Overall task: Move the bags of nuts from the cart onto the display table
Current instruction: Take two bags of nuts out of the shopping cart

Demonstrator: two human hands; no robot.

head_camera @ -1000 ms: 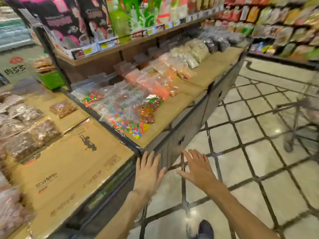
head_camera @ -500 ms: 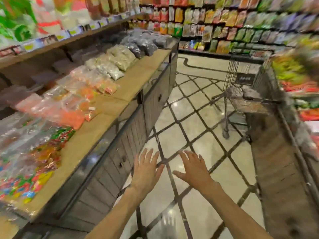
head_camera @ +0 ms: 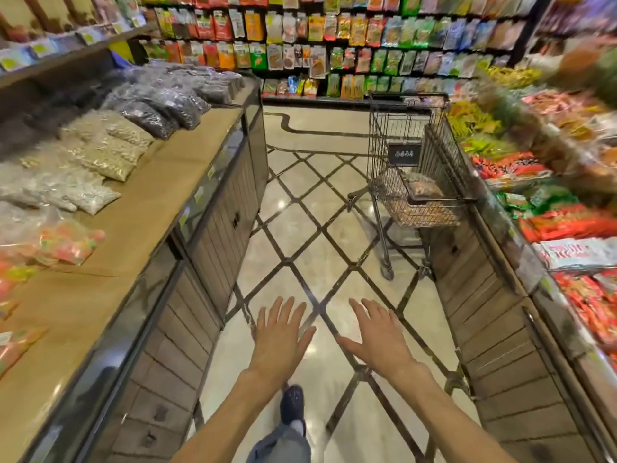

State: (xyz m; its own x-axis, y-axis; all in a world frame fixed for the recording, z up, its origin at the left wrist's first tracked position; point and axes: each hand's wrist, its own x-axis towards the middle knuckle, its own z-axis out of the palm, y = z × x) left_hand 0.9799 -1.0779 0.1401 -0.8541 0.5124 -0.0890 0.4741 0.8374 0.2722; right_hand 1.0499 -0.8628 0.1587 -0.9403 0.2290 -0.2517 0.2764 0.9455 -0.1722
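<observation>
A wire shopping cart [head_camera: 394,142] stands down the aisle, against the right-hand display. Brown bags of nuts [head_camera: 422,212] lie in its basket, one more on its upper seat [head_camera: 422,187]. The display table [head_camera: 140,208] with a brown cardboard top runs along my left. My left hand [head_camera: 282,335] and my right hand [head_camera: 379,337] hover over the floor in front of me, palms down, fingers spread, holding nothing. Both are well short of the cart.
Bags of seeds [head_camera: 110,152], dark bags [head_camera: 167,101] and coloured sweets [head_camera: 70,242] lie on the left table. A second display [head_camera: 567,228] with red and green packets lines the right. A shelf wall [head_camera: 334,45] closes the aisle's far end. Tiled floor [head_camera: 320,245] lies between.
My view has swung right, from the left table towards the aisle and the cart, which now sits nearer the centre. Both hands stay open and empty in front of me.
</observation>
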